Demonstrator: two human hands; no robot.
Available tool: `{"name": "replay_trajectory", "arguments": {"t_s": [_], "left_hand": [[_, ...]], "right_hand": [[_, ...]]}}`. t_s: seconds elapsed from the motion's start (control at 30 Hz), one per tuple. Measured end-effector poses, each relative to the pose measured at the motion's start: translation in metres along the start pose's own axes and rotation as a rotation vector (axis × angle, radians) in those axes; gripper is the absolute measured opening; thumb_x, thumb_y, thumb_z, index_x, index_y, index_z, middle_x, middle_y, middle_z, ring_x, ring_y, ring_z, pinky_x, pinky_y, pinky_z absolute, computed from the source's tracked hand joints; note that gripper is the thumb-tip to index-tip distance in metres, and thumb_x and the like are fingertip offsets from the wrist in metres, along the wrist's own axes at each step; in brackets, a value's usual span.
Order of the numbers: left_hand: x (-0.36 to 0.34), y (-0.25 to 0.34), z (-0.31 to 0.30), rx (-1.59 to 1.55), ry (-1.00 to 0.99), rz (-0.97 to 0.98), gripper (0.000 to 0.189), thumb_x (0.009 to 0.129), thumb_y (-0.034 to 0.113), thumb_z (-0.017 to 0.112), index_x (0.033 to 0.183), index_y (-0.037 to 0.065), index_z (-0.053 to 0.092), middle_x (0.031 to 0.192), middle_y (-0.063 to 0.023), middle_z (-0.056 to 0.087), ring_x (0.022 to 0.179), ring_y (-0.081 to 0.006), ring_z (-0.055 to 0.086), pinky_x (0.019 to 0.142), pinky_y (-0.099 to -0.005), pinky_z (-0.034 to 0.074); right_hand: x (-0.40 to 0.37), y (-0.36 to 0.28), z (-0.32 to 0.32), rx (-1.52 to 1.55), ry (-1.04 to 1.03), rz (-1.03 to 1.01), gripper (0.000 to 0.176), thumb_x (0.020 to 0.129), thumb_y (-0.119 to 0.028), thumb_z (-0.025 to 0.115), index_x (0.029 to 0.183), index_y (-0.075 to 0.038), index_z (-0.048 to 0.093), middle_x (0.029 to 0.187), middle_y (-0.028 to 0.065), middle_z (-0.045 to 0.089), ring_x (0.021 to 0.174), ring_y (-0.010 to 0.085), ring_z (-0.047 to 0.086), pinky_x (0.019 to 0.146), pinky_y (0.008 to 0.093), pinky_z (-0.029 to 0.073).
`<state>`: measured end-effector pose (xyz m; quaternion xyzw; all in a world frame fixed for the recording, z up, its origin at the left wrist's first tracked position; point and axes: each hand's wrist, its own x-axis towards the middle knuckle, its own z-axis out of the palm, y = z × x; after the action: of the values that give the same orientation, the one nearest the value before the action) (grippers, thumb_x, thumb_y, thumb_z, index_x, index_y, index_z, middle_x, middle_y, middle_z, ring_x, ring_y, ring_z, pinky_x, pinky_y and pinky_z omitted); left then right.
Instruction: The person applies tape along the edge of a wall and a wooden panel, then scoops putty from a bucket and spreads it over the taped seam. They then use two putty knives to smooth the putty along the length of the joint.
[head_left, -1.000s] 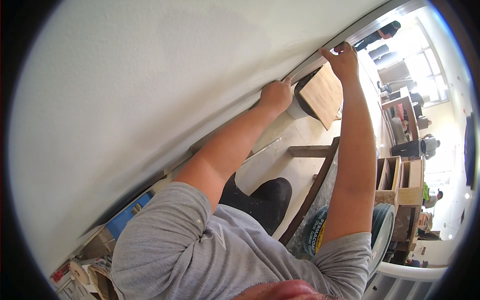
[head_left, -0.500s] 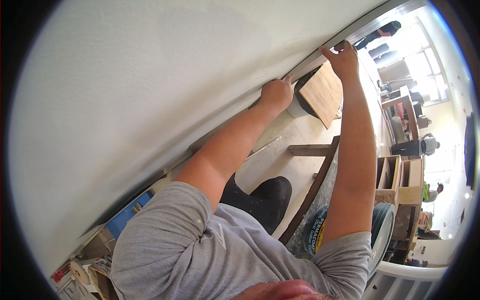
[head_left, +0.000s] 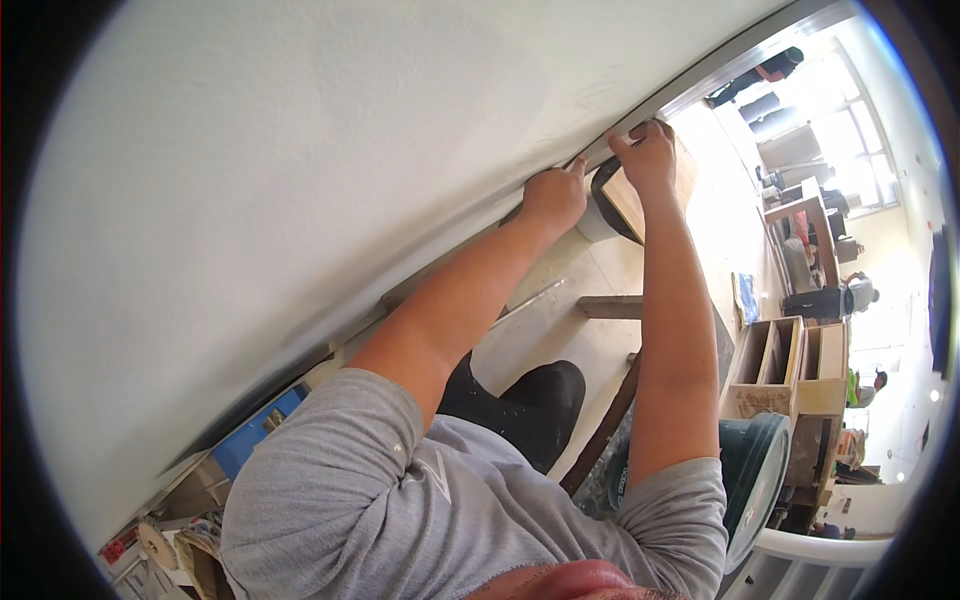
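A large white wall [head_left: 300, 150] fills the left of the view, with a grey trim strip [head_left: 720, 60] running along its edge. My left hand [head_left: 553, 197] is curled into a fist against that strip, one fingertip on the seam. My right hand [head_left: 645, 160] is just to its right, fingers pinched on the same strip. Both arms reach out from my grey shirt [head_left: 400, 500].
Behind my hands a white bucket [head_left: 597, 220] holds a wooden board [head_left: 628, 200]. My dark-clad knees [head_left: 545, 395] are over a pale floor with a wooden beam [head_left: 610, 306]. A green bucket [head_left: 750, 470], wooden cabinets [head_left: 790, 360], a blue box [head_left: 250, 432] and other people [head_left: 858, 292] lie around.
My right hand has slid left along the trim strip, closer to my left hand, and now covers most of the board. The left hand has stayed in place.
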<state>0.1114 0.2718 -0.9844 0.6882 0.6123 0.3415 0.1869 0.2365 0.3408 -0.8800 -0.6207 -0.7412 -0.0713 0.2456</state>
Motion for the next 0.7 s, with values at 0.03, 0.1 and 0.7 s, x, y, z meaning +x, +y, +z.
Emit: {"name": "replay_trajectory", "arguments": {"t_s": [0.03, 0.1, 0.7], "left_hand": [[0.0, -0.001, 0.002, 0.005, 0.003, 0.001, 0.057, 0.09, 0.011, 0.044, 0.147, 0.011, 0.049, 0.09, -0.0206, 0.072, 0.081, -0.0368, 0.071, 0.074, -0.0483, 0.058], [0.0, -0.002, 0.005, 0.009, 0.005, 0.008, 0.058, 0.09, 0.01, 0.045, 0.148, 0.012, 0.047, 0.091, -0.021, 0.072, 0.082, -0.0369, 0.071, 0.074, -0.0484, 0.057], [-0.077, -0.078, 0.034, -0.081, 0.289, 0.216, 0.039, 0.097, 0.017, 0.057, 0.135, 0.01, 0.06, 0.078, -0.0143, 0.058, 0.067, -0.0325, 0.061, 0.062, -0.0421, 0.052]], "right_hand": [[-0.003, -0.001, 0.002, -0.004, -0.021, 0.013, 0.049, 0.073, -0.039, 0.08, 0.1, -0.001, 0.063, 0.126, 0.0155, 0.056, 0.114, 0.0309, 0.06, 0.094, 0.0421, 0.05], [-0.012, -0.007, 0.006, -0.013, -0.062, 0.04, 0.048, 0.074, -0.038, 0.079, 0.099, -0.001, 0.063, 0.129, 0.0153, 0.056, 0.117, 0.0311, 0.059, 0.095, 0.0422, 0.05], [-0.022, 0.001, 0.034, -0.006, -0.074, 0.076, 0.056, 0.073, -0.042, 0.082, 0.102, 0.002, 0.064, 0.115, 0.0147, 0.06, 0.107, 0.03, 0.062, 0.089, 0.0409, 0.052]]}}
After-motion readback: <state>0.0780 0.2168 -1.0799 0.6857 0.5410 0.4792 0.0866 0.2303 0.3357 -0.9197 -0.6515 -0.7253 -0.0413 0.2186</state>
